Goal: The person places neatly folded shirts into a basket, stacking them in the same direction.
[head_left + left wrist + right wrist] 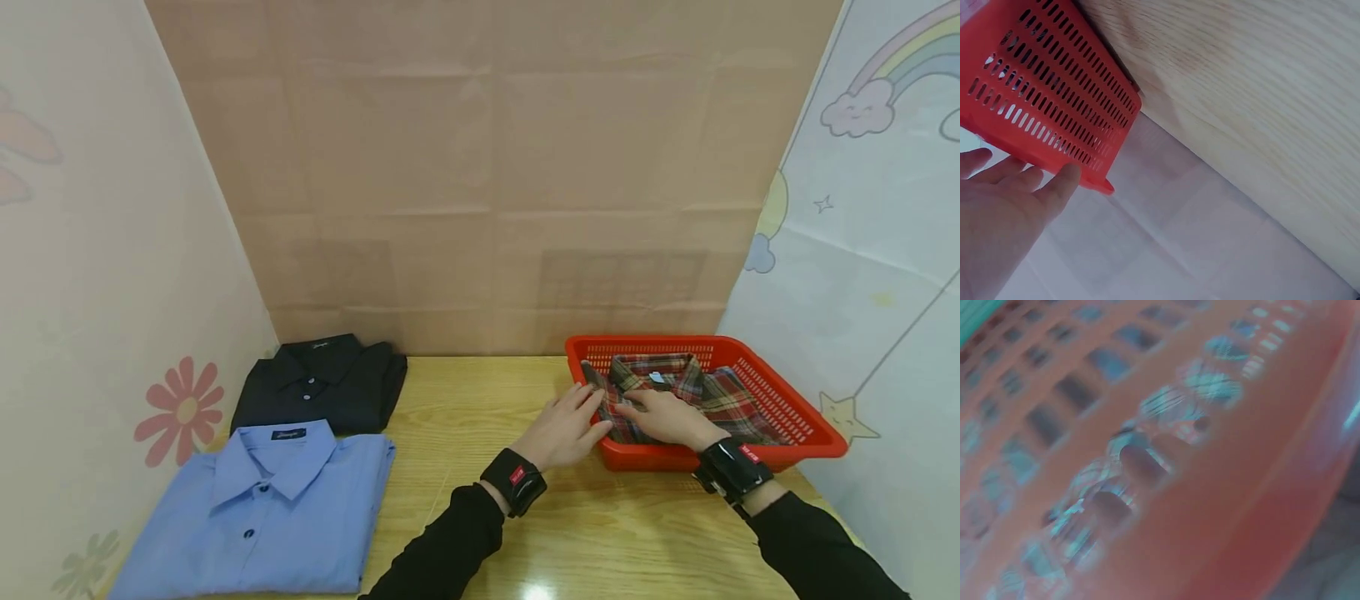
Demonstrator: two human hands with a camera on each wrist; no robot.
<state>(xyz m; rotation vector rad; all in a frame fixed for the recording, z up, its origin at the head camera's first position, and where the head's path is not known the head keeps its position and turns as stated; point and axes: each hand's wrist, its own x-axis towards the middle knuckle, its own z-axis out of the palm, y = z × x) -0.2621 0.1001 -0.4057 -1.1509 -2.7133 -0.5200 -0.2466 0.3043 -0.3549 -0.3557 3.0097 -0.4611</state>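
Plaid shirt (686, 383): head view; it lies inside the red basket (821, 429), collar toward the far side, partly covered by the right hand.
Left hand (564, 429): fingers spread and relaxed at the basket's left rim.
Right hand (671, 418): over the near rim, on the cloth; whether its fingers pinch any cannot be told.
Obstacles: the basket's raised sides surround the shirt; a patterned sheet (870, 333) stands just beside its right side, brown paper (487, 167) behind.
Other garments: a folded black shirt (322, 387) and, nearer, a folded blue shirt (307, 517) at the table's (540, 542) left, well apart from the basket.
Left wrist view: fingertips meet the rim, slotted wall beyond.
Right wrist view: blurred; slotted red plastic fills most of it, checked cloth showing through, finger state unclear.
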